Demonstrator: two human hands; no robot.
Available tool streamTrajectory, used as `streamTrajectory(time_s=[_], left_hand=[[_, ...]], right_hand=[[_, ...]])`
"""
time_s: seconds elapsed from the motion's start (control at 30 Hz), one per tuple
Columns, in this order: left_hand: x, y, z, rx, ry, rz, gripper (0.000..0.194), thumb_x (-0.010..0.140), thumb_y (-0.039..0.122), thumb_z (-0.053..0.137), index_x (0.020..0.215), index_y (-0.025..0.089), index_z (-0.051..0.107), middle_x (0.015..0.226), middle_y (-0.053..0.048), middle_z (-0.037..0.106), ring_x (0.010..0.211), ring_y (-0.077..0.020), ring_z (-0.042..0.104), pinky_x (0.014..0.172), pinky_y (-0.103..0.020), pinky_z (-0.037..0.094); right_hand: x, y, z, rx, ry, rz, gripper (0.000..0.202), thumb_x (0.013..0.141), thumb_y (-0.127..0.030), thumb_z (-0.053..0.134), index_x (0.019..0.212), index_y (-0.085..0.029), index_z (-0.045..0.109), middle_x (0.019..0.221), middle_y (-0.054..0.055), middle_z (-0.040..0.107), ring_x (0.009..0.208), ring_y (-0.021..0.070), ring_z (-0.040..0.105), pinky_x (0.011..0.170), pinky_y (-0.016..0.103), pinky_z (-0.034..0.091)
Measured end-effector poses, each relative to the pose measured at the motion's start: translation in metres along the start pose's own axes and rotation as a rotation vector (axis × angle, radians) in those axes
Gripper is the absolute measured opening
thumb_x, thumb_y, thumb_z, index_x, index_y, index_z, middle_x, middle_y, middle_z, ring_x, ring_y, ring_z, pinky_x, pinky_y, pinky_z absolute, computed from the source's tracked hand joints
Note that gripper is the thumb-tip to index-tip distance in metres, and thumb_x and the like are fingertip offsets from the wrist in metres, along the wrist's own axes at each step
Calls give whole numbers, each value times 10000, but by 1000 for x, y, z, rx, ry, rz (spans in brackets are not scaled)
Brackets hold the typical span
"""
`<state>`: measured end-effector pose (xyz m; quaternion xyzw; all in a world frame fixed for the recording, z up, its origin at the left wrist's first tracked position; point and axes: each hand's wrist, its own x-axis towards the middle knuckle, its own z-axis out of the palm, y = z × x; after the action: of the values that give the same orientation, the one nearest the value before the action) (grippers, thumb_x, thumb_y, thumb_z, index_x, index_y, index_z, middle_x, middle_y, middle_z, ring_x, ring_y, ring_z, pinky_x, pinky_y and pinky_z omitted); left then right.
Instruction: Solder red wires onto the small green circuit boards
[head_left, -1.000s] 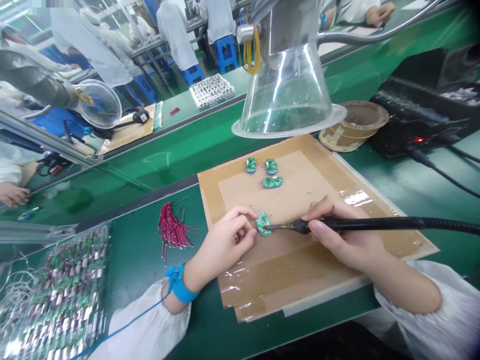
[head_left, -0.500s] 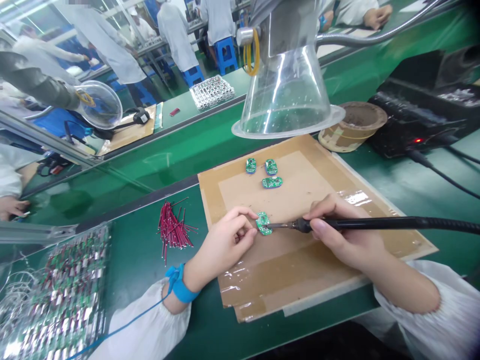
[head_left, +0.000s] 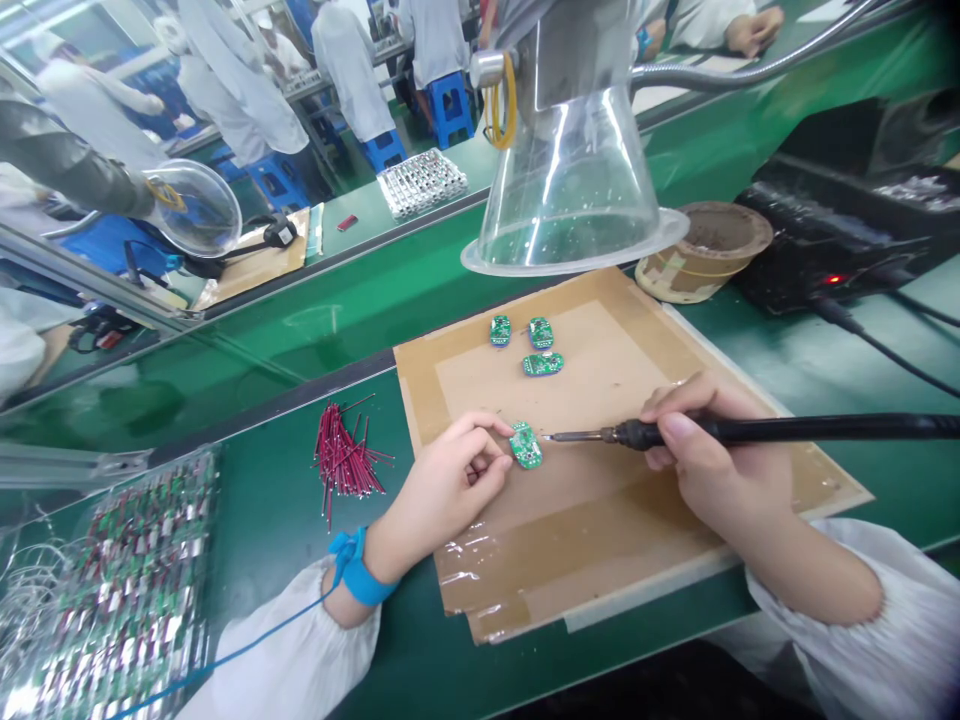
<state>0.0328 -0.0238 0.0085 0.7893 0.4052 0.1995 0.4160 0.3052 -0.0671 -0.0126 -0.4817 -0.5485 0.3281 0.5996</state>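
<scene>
Worktop [head_left: 255,540], green, under one cardboard mat [head_left: 600,380]. Soldering iron [head_left: 840,428], across mat's right side, gripped by right hand [head_left: 724,485]. Left hand [head_left: 450,480], over mat's left side: fingers curled, tips at the circuit board's [head_left: 526,447] edge; whether pinching, I cannot tell. Board lies mid-mat, right of this nearer hand, long axis slanting far-left to near-right, iron's tip just beside. Writing: none legible.

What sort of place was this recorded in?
Most likely an electronics assembly workshop: a soldering iron in the right hand, small green circuit boards, and several white-coated people in the background.
</scene>
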Motion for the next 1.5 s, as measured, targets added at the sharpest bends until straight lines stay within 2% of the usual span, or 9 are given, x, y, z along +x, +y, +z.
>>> streamTrajectory(time_s=[0.3,0.67,0.9,1.27,1.5], left_hand=[[0,2,0,11,6,-14,151,992,215,557,846,179,570,1257,12,584,664,-35,500,634,-238,442],[1,4,1,9,15,-17,174,995,201,541,823,170,541,1250,-20,597,653,-50,491,629,-247,437],[0,4,1,13,14,-10,176,1003,211,531,833,169,546,1254,-42,601,663,-63,501,639,-254,445],[1,3,1,15,16,-13,182,1008,217,529,833,171,546,1256,-32,601,662,-62,496,641,-257,440],[0,3,2,23,26,-13,185,1012,214,517,836,169,549,1274,-56,609,718,-83,556,648,-265,444]], right_hand=[[1,1,0,-75,-292,-73,50,989,-236,584,943,-248,598,739,4,601,644,149,572,571,312,444],[7,-12,5,-242,-335,-144,44,979,-223,600,944,-248,604,730,-20,609,603,114,569,556,261,448],[7,-11,5,-258,-340,-145,32,958,-233,625,929,-243,615,736,-7,629,604,137,584,552,279,461],[9,-12,6,-262,-346,-161,40,964,-223,617,929,-240,608,734,-15,622,605,120,579,555,259,458],[9,-12,5,-264,-344,-153,35,957,-238,626,925,-240,613,734,-8,630,599,130,582,542,270,462]])
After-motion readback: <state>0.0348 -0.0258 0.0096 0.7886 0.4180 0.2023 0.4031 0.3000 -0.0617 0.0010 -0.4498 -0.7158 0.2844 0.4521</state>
